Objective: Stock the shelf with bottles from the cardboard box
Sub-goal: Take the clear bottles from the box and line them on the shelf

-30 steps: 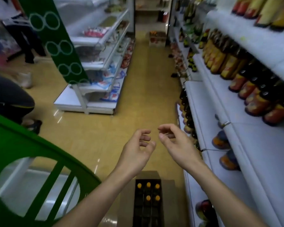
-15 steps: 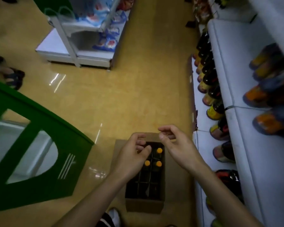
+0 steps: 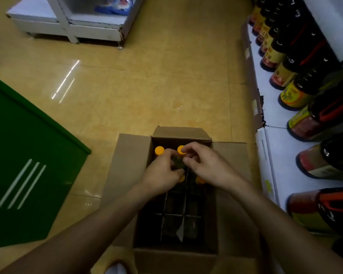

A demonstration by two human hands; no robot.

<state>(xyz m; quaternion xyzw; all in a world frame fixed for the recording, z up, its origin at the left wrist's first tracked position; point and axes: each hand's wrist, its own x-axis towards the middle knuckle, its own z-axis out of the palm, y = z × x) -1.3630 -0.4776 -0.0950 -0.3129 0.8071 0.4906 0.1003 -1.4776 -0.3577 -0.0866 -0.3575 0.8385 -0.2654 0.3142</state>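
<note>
Forearms stretch from the near edge over the cardboard box (image 3: 127,167) toward its far cells. Left hand (image 3: 162,175) and right hand (image 3: 210,165) meet there, fingers curled narrow among the necks of the orange-capped bottles (image 3: 159,150). We cannot tell whether either hand has closed on one. Card dividers (image 3: 184,214) split the box into cells. Right of the box, the shelf (image 3: 269,107) carries a row of dark bottles (image 3: 297,93). Left of the box stands a green panel (image 3: 28,155).

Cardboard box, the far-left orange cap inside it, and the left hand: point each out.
cardboard box (image 3: 127,165), head view, on its bare left flap.
orange cap (image 3: 159,150), head view, on the cap's top.
left hand (image 3: 162,175), head view, on the back of the hand.
</note>
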